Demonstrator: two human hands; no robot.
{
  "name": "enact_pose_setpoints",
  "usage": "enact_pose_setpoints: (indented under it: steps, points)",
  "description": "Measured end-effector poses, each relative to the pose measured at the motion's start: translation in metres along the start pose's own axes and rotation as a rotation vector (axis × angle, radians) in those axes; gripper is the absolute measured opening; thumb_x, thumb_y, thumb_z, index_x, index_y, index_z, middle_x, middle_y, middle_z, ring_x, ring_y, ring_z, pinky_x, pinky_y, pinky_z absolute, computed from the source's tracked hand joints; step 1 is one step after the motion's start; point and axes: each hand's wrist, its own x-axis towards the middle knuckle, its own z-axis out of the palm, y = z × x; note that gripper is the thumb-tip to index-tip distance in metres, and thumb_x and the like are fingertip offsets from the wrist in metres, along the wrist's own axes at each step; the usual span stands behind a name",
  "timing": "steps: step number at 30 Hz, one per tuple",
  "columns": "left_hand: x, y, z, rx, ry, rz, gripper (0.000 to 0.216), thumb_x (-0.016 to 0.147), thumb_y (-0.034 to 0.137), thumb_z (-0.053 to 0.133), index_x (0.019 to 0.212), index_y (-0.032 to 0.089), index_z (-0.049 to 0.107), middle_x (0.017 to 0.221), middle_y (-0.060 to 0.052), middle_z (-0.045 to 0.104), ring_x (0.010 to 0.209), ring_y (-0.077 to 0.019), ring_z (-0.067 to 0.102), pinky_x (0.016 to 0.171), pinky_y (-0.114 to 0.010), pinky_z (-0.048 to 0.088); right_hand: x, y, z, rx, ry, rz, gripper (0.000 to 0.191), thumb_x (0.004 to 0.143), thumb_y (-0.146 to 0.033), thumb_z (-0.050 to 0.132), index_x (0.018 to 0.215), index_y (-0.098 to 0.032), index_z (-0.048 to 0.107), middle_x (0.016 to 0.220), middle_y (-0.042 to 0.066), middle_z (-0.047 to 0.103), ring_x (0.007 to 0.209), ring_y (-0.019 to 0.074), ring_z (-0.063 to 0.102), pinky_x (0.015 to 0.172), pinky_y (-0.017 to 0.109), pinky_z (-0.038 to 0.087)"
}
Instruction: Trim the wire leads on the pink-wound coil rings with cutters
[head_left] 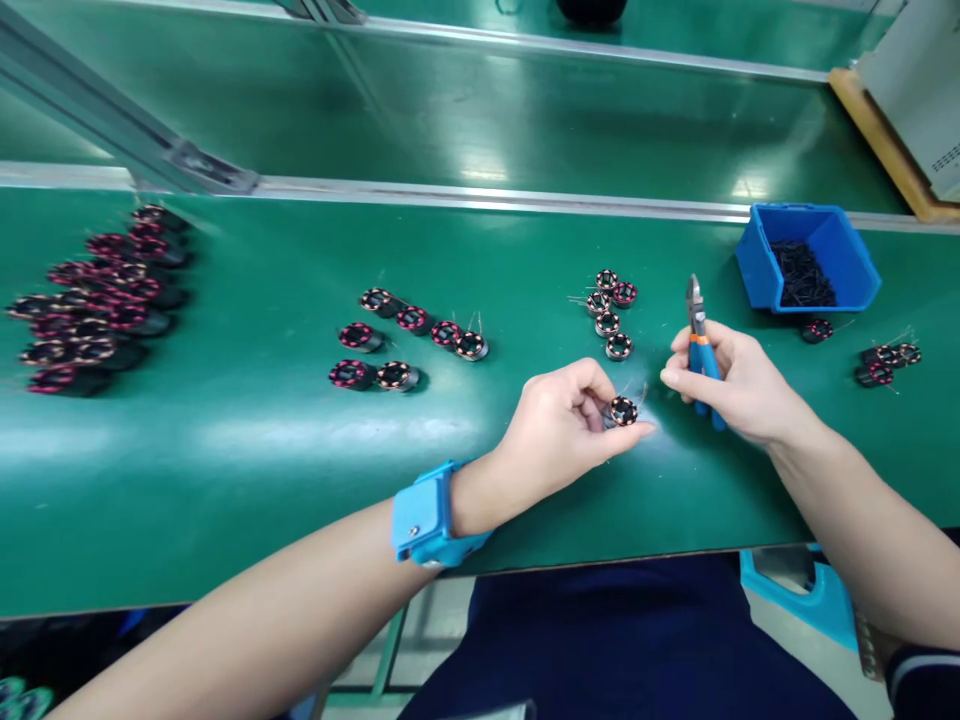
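Observation:
Between the thumb and fingers of my left hand (566, 425) is a small motor stator (623, 410), black with copper windings and thin wire ends sticking up. A blue wrist strap (429, 515) sits on that wrist. My right hand (742, 385) is closed around diagonal cutters (703, 350) with blue and orange handles, their jaws pointing away from me. The cutters are to the right of the held stator, apart from it. Just beyond my hands stands a small cluster of stators (607, 323), some with copper and some with pinkish-red windings.
A blue bin (765, 270) of thin black pieces (802, 275) stands at the right, with a few stators (876, 375) near it. Several stators (395, 376) lie left of centre. A large group of stators (90, 330) covers the far left. A metal rail (465, 195) runs behind.

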Motion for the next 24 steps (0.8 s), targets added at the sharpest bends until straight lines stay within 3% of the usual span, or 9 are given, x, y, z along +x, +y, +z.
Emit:
enact_pose_setpoints:
  steps: [4, 8, 13, 18, 24]
  points:
    - [0.001, 0.002, 0.0, 0.04, 0.052, 0.032, 0.034, 0.063, 0.029, 0.081, 0.067, 0.017, 0.05, 0.052, 0.006, 0.051, 0.045, -0.0058, 0.047, 0.043, -0.017, 0.037, -0.005, -0.002, 0.011, 0.039, -0.148, 0.07, 0.038, 0.063, -0.027, 0.081, 0.087, -0.018, 0.052, 0.072, -0.001, 0.064, 0.064, 0.0125, 0.059, 0.063, 0.028, 0.047]
    - [0.002, 0.004, 0.0, 0.081, 0.064, 0.053, 0.034, 0.062, 0.027, 0.081, 0.065, 0.017, 0.049, 0.051, 0.007, 0.051, 0.045, -0.0057, 0.047, 0.043, -0.016, 0.037, -0.005, -0.003, 0.02, 0.035, -0.1, 0.015, 0.035, 0.063, -0.025, 0.079, 0.082, -0.019, 0.051, 0.065, -0.005, 0.058, 0.059, 0.0102, 0.054, 0.059, 0.026, 0.045]
    - [0.003, 0.003, 0.0, 0.099, 0.097, 0.042, 0.037, 0.06, 0.03, 0.082, 0.064, 0.017, 0.048, 0.051, 0.007, 0.051, 0.045, -0.0064, 0.047, 0.042, -0.017, 0.036, -0.003, -0.003, 0.013, 0.08, -0.068, 0.042, 0.035, 0.061, -0.024, 0.079, 0.082, -0.019, 0.05, 0.062, -0.006, 0.058, 0.053, 0.0083, 0.049, 0.05, 0.023, 0.039]
    - [0.003, 0.001, 0.0, 0.112, 0.102, 0.055, 0.038, 0.06, 0.029, 0.082, 0.063, 0.018, 0.046, 0.051, 0.007, 0.051, 0.045, -0.0065, 0.047, 0.043, -0.018, 0.036, -0.002, 0.0, 0.01, 0.119, 0.015, 0.058, 0.044, 0.057, -0.03, 0.083, 0.084, -0.019, 0.051, 0.064, -0.006, 0.058, 0.052, 0.0084, 0.05, 0.051, 0.024, 0.04]
    - [0.001, -0.001, 0.002, 0.147, 0.052, 0.184, 0.032, 0.066, 0.029, 0.08, 0.068, 0.017, 0.05, 0.058, 0.005, 0.056, 0.05, -0.0078, 0.052, 0.049, -0.019, 0.041, -0.002, 0.001, 0.02, 0.078, -0.092, 0.008, 0.04, 0.061, -0.029, 0.082, 0.084, -0.019, 0.051, 0.069, -0.003, 0.06, 0.062, 0.011, 0.057, 0.06, 0.026, 0.047]
